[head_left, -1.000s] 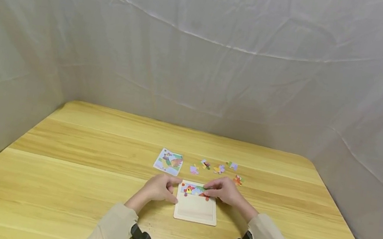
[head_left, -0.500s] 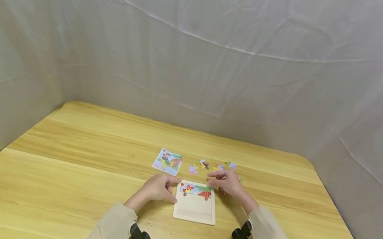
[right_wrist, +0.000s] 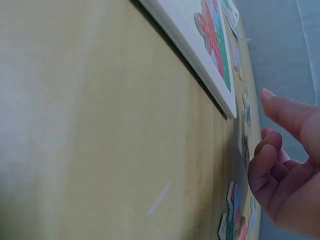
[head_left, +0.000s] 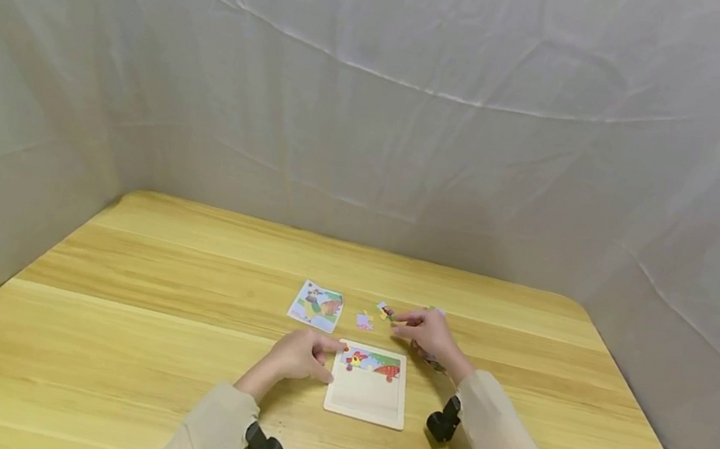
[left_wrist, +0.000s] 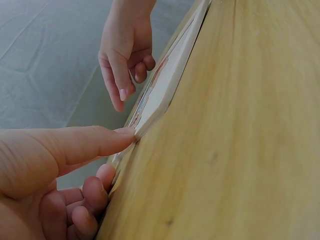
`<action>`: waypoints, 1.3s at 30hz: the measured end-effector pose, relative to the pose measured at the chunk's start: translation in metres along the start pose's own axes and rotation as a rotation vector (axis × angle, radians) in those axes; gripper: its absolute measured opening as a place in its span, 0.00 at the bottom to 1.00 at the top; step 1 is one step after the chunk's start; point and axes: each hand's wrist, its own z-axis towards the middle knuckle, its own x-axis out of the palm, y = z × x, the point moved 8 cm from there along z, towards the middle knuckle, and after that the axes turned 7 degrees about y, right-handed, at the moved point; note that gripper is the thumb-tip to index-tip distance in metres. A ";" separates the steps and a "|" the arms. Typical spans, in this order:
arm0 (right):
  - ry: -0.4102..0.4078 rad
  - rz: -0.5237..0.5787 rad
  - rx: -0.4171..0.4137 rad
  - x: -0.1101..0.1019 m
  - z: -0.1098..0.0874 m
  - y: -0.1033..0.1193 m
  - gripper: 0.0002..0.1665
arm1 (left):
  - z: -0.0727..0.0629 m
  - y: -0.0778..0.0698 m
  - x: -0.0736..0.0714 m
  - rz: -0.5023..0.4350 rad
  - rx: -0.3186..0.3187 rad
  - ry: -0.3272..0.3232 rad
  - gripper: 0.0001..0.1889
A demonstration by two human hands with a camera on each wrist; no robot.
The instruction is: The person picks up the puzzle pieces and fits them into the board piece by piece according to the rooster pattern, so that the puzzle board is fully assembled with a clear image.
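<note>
A light wooden puzzle tray (head_left: 364, 399) lies on the table, its far part filled by joined picture pieces (head_left: 388, 370) with a red and green pattern. My left hand (head_left: 297, 354) holds the tray's left side, thumb on the edge and index finger by the far corner. In the left wrist view its other fingers (left_wrist: 92, 195) are curled. Beyond the tray's far right corner, my right hand (head_left: 430, 335) hovers over loose puzzle pieces, with nothing seen in its fingers. One piece (head_left: 386, 312) lies just past its fingertips. The right wrist view shows the thumb apart from the bent fingers (right_wrist: 265, 160).
A picture card (head_left: 316, 306) lies beyond the tray to the left. A lilac puzzle piece (head_left: 363, 322) sits between card and right hand. Other pieces (right_wrist: 232, 210) lie right of the tray, partly hidden by that hand. Grey cloth (head_left: 377, 117) hangs behind the table.
My right hand has let go of the piece at the tray's far right and moved away over the loose pieces. The left hand stays at the tray's left side.
</note>
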 end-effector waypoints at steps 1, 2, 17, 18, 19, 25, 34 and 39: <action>-0.003 -0.001 0.010 0.000 0.001 -0.001 0.15 | 0.000 0.000 0.000 0.002 0.003 0.003 0.25; -0.006 -0.003 0.016 0.000 0.002 -0.001 0.15 | 0.000 0.000 0.001 0.009 0.007 0.006 0.24; 0.016 0.006 0.048 0.007 0.013 -0.007 0.17 | -0.002 -0.001 0.005 0.035 0.006 0.044 0.22; 0.017 0.002 0.048 0.008 0.013 -0.006 0.18 | -0.002 -0.001 0.004 0.034 0.004 0.043 0.22; 0.019 -0.002 0.047 0.008 0.013 -0.006 0.17 | -0.002 0.000 0.004 0.034 0.000 0.041 0.22; 0.020 -0.026 0.035 0.008 0.014 -0.002 0.18 | 0.000 0.003 0.003 0.036 -0.022 0.034 0.23; 0.021 -0.069 0.015 0.010 0.016 -0.002 0.19 | -0.002 0.001 0.004 0.039 0.015 0.038 0.23; 0.023 -0.071 0.016 0.009 0.017 -0.002 0.18 | -0.002 0.002 0.004 0.051 0.010 0.038 0.22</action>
